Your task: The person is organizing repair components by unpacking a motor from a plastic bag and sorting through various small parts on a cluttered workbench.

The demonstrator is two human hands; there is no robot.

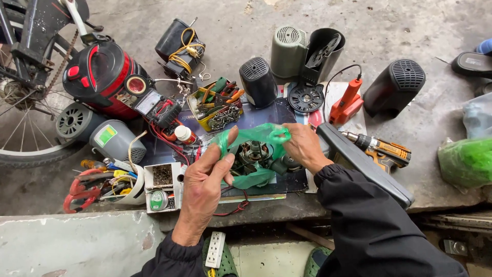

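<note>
Single head cam, looks steeply down and forward from above the person's own arms. Close range: concrete floor (318, 15) fills frame, bicycle wheel (23, 128) at left edge.

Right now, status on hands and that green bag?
Both hands, left and right, gripping green bag. Motor sits inside, bag partly open. Tools crowd both sides.

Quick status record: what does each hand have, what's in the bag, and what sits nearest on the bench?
left hand: pinches the green plastic bag at its left edge
right hand: grips the bag's top right
in the bag: small electric motor, partly covered
near left: white parts box, pliers
near right: cordless drill, dark case
behind: tool tray, red vacuum
</note>
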